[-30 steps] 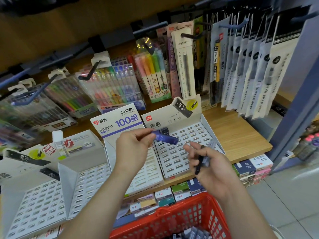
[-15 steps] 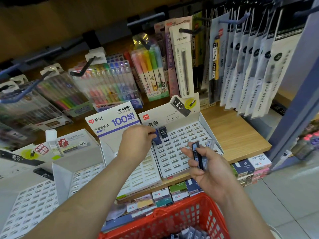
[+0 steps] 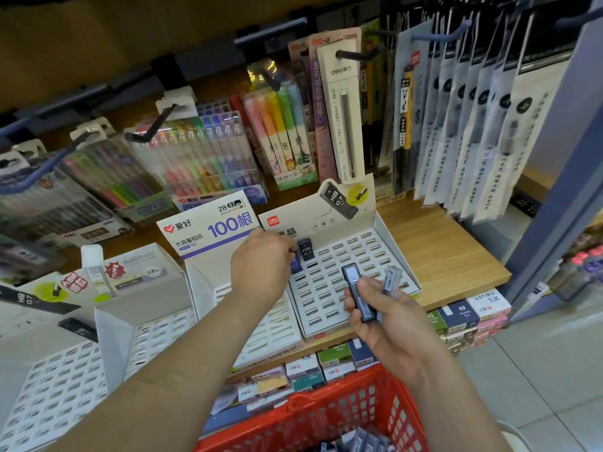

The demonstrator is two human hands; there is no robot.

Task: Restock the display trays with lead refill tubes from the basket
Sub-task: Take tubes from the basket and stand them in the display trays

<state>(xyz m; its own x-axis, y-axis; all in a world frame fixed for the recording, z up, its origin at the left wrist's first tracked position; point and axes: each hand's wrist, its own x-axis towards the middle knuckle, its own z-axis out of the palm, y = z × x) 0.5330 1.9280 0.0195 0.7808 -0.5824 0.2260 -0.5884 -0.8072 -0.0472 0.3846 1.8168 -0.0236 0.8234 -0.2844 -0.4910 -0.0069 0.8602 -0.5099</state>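
My left hand (image 3: 261,262) pinches a blue lead refill tube (image 3: 295,264) standing in a slot at the back left of the white slotted display tray (image 3: 396,256). Right beside it a black HB 0.7 tube (image 3: 306,249) stands in the tray. My right hand (image 3: 388,318) hovers over the tray's front and grips several tubes: a black one (image 3: 354,282) and a clear bluish one (image 3: 391,279) stick up from the fingers. The red basket (image 3: 339,415) sits below my arms with more tubes (image 3: 359,442) inside.
Other white slotted trays (image 3: 156,334) stand to the left on the wooden shelf (image 3: 450,256). Packs of pens and highlighters (image 3: 280,132) hang on hooks behind, and sleeved pens (image 3: 473,119) hang at the right. Small boxes (image 3: 470,316) fill the shelf below.
My left hand carried the blue tube from the air down and back into a tray slot beside the black tube. My right hand stayed in place, with the black tube now upright in its fingers.
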